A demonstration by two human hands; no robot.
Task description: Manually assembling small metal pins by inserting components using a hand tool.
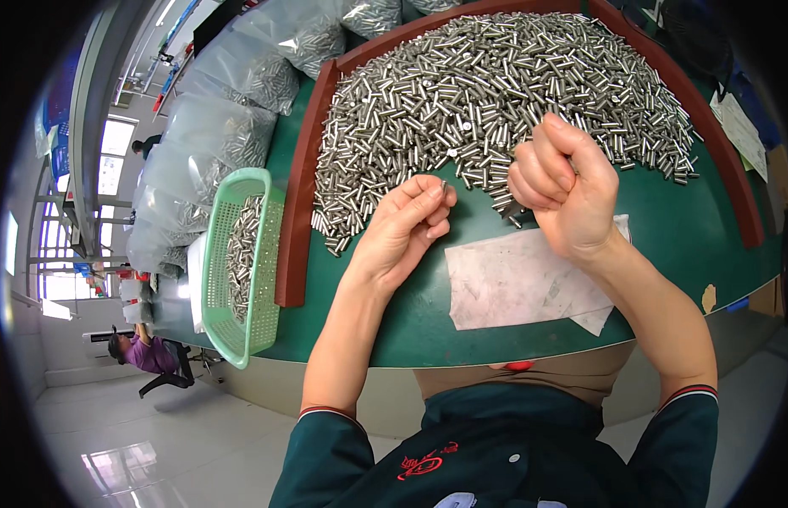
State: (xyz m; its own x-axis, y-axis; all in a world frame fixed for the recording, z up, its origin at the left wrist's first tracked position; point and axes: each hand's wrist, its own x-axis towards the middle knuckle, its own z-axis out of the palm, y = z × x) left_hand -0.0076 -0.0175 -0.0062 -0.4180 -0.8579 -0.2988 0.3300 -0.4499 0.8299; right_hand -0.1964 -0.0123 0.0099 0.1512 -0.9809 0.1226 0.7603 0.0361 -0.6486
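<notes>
A large heap of short, shiny metal pins (pixel 462 93) covers the far part of the green table (pixel 369 326). My left hand (pixel 407 224), at the heap's near edge, is closed in a pinch. A small metal pin (pixel 445 185) shows its end between the thumb and forefinger. To the right, my right hand (pixel 567 182) is curled into a fist above the near edge of the pile. Its fingers hide whatever is inside; something dark shows just below them. Beneath my right wrist lies a stained whitish cloth (pixel 517 284), flat on the table.
Dark red wooden rails (pixel 305 203) fence the heap. Left of them stands a light green perforated basket (pixel 267 309) with more pins. Clear plastic bags of pins (pixel 242 140) line the table's far left. Papers (pixel 739 127) lie at right. A seated person (pixel 153 354) is far left.
</notes>
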